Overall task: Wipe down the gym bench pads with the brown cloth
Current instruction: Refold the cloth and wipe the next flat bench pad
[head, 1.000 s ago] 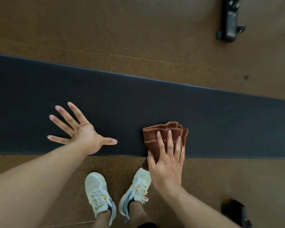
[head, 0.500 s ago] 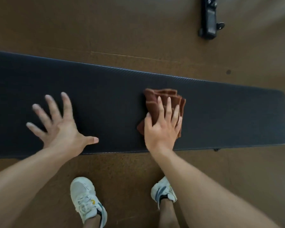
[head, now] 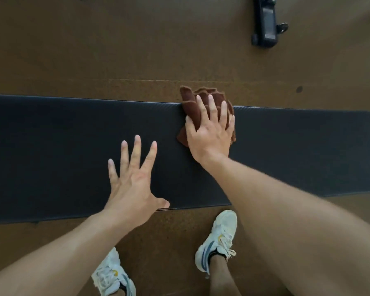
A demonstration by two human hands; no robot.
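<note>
While the left hand (head: 132, 184) lies spread, straight right fingers (head: 209, 107) press the bunched, rust-brown cloth (head: 190, 103) onto the bench pad (head: 51, 146).

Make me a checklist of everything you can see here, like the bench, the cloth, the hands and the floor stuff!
Surface: long dark bench pad, lying across the view.
Job's things: brown cloth, bunched, at the pad's far edge and sticking out past it.
Clutter: nothing seen on the pad.
Hands: right hand flat on the cloth, fingers straight, pressing it down; left hand spread flat on the pad, holding nothing.
Cables: nothing seen.
Surroundings: brown speckled floor; black piece of equipment on the floor beyond the bench; two white sneakers on the near side.
</note>
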